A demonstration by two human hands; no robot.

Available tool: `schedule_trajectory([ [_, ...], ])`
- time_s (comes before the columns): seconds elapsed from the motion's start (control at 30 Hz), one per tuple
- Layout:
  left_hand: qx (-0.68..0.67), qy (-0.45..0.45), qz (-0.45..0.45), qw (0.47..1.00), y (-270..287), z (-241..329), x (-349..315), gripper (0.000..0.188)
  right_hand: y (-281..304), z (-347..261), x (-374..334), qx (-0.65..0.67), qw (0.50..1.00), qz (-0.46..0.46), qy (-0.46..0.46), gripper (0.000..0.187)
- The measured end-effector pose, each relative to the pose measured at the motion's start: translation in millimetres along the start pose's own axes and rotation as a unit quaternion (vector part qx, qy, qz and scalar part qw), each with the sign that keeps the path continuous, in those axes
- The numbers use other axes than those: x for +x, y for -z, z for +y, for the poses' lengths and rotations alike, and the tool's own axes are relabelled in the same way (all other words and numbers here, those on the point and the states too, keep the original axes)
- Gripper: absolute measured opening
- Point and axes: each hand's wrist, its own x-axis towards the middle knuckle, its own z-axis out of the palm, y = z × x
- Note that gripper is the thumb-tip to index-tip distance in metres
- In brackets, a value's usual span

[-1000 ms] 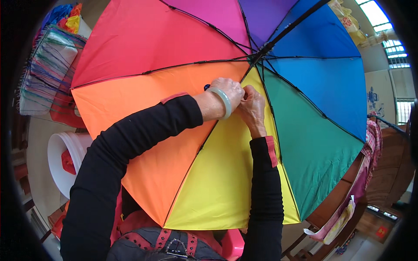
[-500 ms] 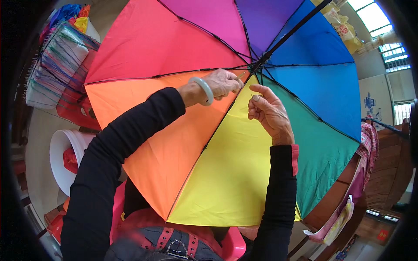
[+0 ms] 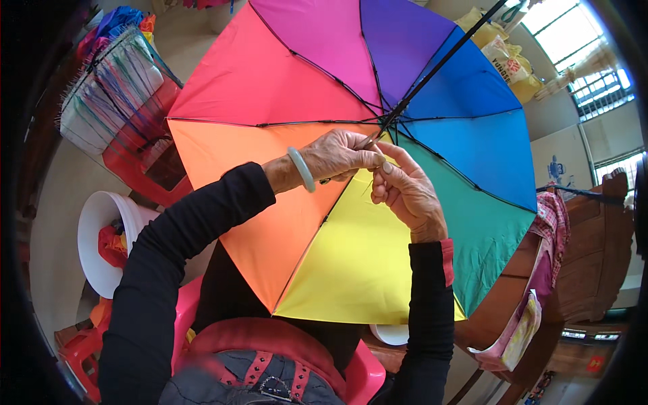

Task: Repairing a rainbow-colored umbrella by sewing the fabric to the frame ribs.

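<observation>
An open umbrella (image 3: 351,270) with rainbow-coloured panels spreads before me, its inside and black ribs showing. Its black shaft (image 3: 442,67) slants up to the right. Just below the hub, where the ribs meet, my two hands come together. My left hand (image 3: 331,156), with a pale bangle (image 3: 301,169) at the wrist, is closed around a slim metallic-looking thing (image 3: 368,141) whose kind is unclear. Against its fingertips, my right hand (image 3: 413,196) pinches a thin dark thread (image 3: 368,188), with a loose end hanging over the yellow panel.
At the left stand a red stool (image 3: 152,169), a white basket with many hanging threads (image 3: 101,101) and a white bucket (image 3: 101,209) holding red cloth. Wooden furniture (image 3: 594,250) with checked cloth (image 3: 553,223) lies to the right. Yellow bags (image 3: 526,88) are at the far right.
My hands have come together near the hub; they were apart before. The right hand has closed into a pinch. The umbrella has shifted slightly within view.
</observation>
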Motion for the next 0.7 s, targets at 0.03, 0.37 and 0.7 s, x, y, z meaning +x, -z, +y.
schedule_trajectory([
  [0.03, -0.002, -0.011, -0.002, 1.0, 0, 1, -3, 0.026, -4, 0, -1, -0.002, 1.0, -0.001, 0.002, 0.045],
  [0.37, 0.072, -0.062, 0.117, 0.989, 4, -9, -4, 0.024, -4, -14, -18, -0.308, 0.941, 0.141, -0.006, 0.016],
  [0.7, 0.102, 0.035, 0.162, 0.981, -11, -26, 19, 0.027, 14, -12, -4, -0.249, 0.927, 0.256, 0.114, 0.01],
])
